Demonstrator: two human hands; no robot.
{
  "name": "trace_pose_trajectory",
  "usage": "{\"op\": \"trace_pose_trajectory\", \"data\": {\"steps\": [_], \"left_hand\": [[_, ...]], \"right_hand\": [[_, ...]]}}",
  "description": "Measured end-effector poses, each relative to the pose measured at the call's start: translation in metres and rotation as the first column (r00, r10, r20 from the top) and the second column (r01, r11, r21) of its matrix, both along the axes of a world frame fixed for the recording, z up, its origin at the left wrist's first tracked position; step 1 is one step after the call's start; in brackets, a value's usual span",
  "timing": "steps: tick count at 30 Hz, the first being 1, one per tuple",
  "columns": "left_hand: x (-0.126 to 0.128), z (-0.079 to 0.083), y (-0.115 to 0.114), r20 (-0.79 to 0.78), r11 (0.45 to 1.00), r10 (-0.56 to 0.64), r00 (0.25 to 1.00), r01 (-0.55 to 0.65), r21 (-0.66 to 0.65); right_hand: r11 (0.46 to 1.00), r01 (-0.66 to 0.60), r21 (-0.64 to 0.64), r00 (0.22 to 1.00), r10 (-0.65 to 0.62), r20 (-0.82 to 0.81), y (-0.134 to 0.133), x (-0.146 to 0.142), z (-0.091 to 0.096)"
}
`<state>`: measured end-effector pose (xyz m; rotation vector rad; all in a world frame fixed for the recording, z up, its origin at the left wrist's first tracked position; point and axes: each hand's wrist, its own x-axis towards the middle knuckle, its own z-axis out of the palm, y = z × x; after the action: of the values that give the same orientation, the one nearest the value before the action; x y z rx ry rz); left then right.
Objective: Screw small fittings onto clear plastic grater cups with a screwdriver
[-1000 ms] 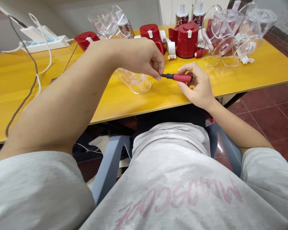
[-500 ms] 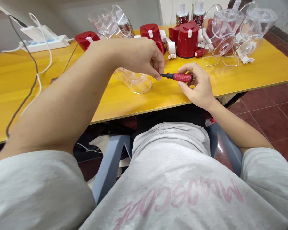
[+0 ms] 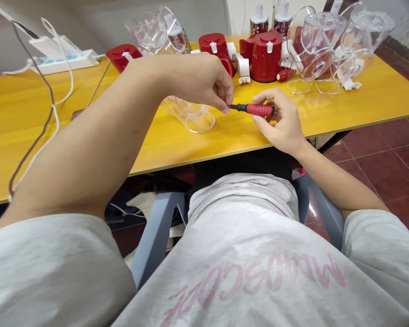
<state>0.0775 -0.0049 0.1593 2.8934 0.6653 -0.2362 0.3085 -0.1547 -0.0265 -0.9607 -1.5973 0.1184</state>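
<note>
My right hand point(image 3: 281, 120) grips a small screwdriver point(image 3: 255, 109) with a red ribbed handle, held level above the yellow table point(image 3: 225, 136), its black shaft pointing left. My left hand point(image 3: 199, 81) is closed in a pinch at the tip of the shaft; whatever sits between the fingertips is too small to make out. Just behind and under my left hand lies a clear plastic housing point(image 3: 192, 116) on its side.
Along the table's far side stand red plastic bases point(image 3: 266, 54), clear plastic bowls point(image 3: 327, 50), metal drum parts point(image 3: 259, 22) and small white pieces point(image 3: 242, 68). A white power strip point(image 3: 59, 56) with cables lies far left. A grey chair frame point(image 3: 157, 227) shows below the table.
</note>
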Motion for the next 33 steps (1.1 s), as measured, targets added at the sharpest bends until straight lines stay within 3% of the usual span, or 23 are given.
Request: {"op": "trace_pose_trajectory", "data": {"steps": [19, 33], "left_hand": [[0.0022, 0.0013, -0.0047, -0.024, 0.999, 0.047, 0.999, -0.047, 0.0], [-0.0014, -0.0005, 0.0005, 0.034, 0.998, 0.007, 0.999, -0.005, -0.069]], "right_hand": [[1.0, 0.004, -0.019, 1.0, -0.004, -0.004, -0.0017, 0.0004, 0.0012], [0.995, 0.063, -0.081, 0.997, -0.065, -0.029, -0.0036, -0.0015, 0.0042]]}}
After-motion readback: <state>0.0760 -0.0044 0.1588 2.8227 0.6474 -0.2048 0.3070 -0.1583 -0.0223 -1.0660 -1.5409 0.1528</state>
